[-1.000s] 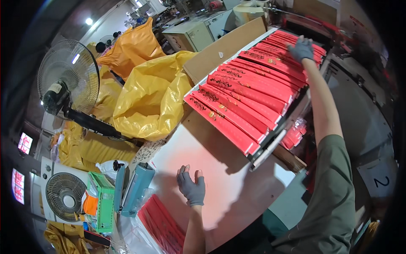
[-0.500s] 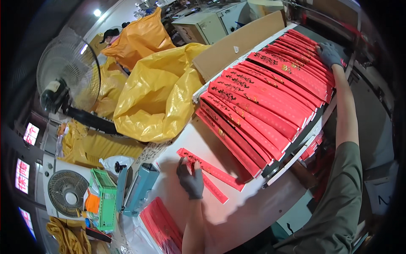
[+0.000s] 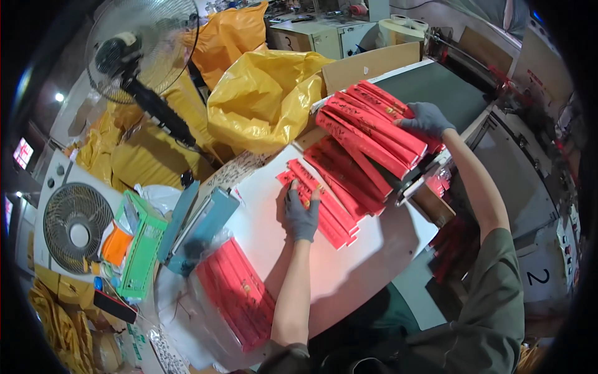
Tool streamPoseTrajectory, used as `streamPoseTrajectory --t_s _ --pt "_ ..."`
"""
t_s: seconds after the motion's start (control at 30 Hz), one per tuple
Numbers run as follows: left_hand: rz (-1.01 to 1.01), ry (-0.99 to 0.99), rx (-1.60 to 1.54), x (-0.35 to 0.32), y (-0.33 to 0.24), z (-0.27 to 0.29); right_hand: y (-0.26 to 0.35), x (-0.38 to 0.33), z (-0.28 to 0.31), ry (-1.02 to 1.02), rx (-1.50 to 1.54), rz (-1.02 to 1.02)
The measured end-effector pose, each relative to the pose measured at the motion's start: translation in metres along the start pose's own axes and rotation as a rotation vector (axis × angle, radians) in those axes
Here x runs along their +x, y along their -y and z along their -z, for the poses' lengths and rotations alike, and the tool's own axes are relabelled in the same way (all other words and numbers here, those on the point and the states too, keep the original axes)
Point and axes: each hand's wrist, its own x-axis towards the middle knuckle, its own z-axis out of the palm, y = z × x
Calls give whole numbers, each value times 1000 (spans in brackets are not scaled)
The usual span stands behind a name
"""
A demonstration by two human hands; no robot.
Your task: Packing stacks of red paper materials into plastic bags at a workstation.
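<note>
Red packets (image 3: 372, 132) lie loose and unbagged, centre to upper right; one batch (image 3: 233, 290) appears bagged, lower left. Left hand (image 3: 302, 218) spread on packets; right hand (image 3: 430, 119), grip undeterminable.

Red strips (image 3: 372, 132) — paper; yellow bag (image 3: 265, 103) — plastic, glossy

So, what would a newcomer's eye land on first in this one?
First, the bright red strips, heaped right of centre, with the gloved right hand at the heap's right end and the left hand on a smaller batch on the white tabletop. Next, the large yellow bag gaping open just left of the heap, and the black fan at upper left.
</note>
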Motion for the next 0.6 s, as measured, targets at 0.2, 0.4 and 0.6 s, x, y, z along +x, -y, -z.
streamPoseTrajectory --t_s 0.2,0.4,0.6 --pt "93 26 -195 -5 13 0 105 -28 -5 13 192 199" --pt "25 -47 -85 -10 32 16 220 -65 -41 44 214 323" --pt "79 19 -142 -13 10 5 138 -36 -169 -18 637 -251"
